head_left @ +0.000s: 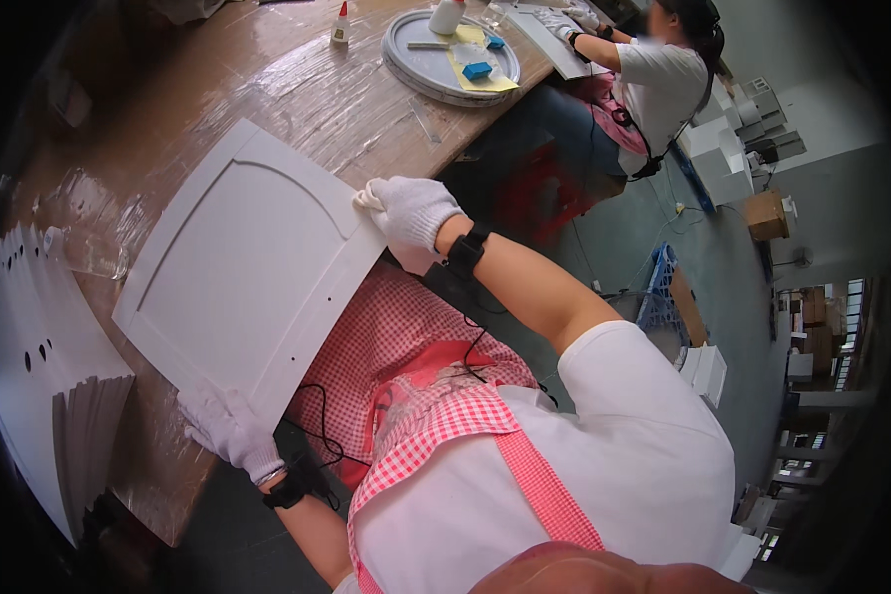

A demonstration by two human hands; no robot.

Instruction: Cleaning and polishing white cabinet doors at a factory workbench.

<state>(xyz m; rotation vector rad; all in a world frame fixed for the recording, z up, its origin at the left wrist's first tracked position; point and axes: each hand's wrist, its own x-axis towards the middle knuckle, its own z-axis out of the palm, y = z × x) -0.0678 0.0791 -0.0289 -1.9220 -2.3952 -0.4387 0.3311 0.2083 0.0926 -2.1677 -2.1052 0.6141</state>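
A white door-like panel [247,238] with a raised frame and an arched groove lies tilted across the table edge, partly over my lap. Two small dark holes show along its near side. My left hand [233,431], in a white knit glove, grips the panel's near-left corner; its fingertips are partly hidden. At the right corner, my right hand [411,211], also gloved, is closed on the panel's edge. A small cream-coloured patch shows at its fingertips, and I cannot tell whether it is a finger cover or a separate piece.
A stack of white panels [59,386] with dark holes stands at the left on the film-covered table [297,69]. Farther back are a glue bottle [341,25] and a round grey lid [406,69] bearing blue blocks. A co-worker [653,89] works at the far right.
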